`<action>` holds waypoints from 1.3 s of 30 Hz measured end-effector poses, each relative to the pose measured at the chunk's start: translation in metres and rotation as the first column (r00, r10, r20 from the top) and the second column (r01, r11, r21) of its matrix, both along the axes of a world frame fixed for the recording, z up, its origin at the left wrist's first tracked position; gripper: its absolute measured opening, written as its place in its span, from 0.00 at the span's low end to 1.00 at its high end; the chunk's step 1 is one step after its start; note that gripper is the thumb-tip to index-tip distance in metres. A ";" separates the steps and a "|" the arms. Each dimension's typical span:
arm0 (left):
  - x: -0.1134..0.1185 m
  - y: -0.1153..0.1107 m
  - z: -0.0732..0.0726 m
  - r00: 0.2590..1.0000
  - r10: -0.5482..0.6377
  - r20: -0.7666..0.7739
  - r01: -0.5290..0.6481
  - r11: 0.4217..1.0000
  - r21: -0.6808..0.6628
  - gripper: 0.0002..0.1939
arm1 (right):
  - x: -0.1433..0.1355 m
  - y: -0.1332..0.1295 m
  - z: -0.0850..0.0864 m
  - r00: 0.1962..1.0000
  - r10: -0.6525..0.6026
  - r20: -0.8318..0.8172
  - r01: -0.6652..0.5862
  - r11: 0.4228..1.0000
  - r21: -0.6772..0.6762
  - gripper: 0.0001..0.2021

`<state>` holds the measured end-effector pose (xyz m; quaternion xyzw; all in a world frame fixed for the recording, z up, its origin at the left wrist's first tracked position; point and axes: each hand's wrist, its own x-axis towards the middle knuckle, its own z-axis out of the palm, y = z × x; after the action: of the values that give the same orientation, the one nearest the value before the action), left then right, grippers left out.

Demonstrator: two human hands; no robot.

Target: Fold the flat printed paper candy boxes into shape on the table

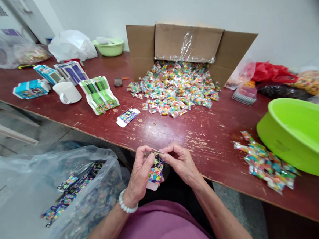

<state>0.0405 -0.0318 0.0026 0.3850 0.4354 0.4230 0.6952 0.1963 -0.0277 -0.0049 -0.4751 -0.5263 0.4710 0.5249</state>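
Note:
Between my two hands, at the table's front edge, is a small printed candy box in dark purple with colourful pictures. My left hand grips its left side, the thumb lying across the front near the top. With thumb and fingers, my right hand pinches the flap at the box's upper end. A white flap sticks out at the lower end. Beyond my hands, a flattened box of similar print lies on the table. Behind it are many wrapped candies, spilling from a cardboard carton.
A clear plastic bag of similar small boxes stands at left below the table. Green card sleeves, a white mug and blue cartons sit back left. At right, a lime basin stands beside loose candies.

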 end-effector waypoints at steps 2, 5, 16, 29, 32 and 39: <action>0.000 0.000 0.004 1.000 0.006 0.012 -0.006 1.000 -0.018 0.19 | 0.002 0.001 0.003 0.998 0.048 0.032 -0.049 0.998 0.040 0.06; -0.001 0.001 0.008 0.999 -0.008 0.047 0.010 0.999 -0.038 0.20 | 0.006 0.001 0.007 0.987 0.128 0.092 -0.135 0.988 0.080 0.06; -0.001 0.009 0.000 0.996 -0.029 -0.083 0.032 0.999 0.036 0.15 | -0.003 0.006 0.012 0.989 0.017 0.148 -0.008 0.998 -0.060 0.06; -0.008 0.008 -0.004 0.999 0.003 -0.044 0.004 0.988 0.156 0.22 | -0.013 0.011 0.018 0.994 -0.102 -0.026 0.096 0.978 -0.186 0.05; -0.010 0.009 -0.004 0.996 0.030 -0.079 -0.012 0.975 0.223 0.20 | -0.014 0.011 0.024 0.993 -0.112 -0.045 0.100 0.971 -0.218 0.06; -0.014 0.008 0.000 0.986 0.052 -0.160 -0.007 0.963 0.269 0.22 | -0.017 0.013 0.023 0.990 -0.115 -0.085 0.089 0.962 -0.259 0.07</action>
<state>0.0262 -0.0242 0.0024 0.5026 0.4362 0.4551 0.5917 0.1792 -0.0150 0.0178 -0.5409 -0.4097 0.5300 0.5087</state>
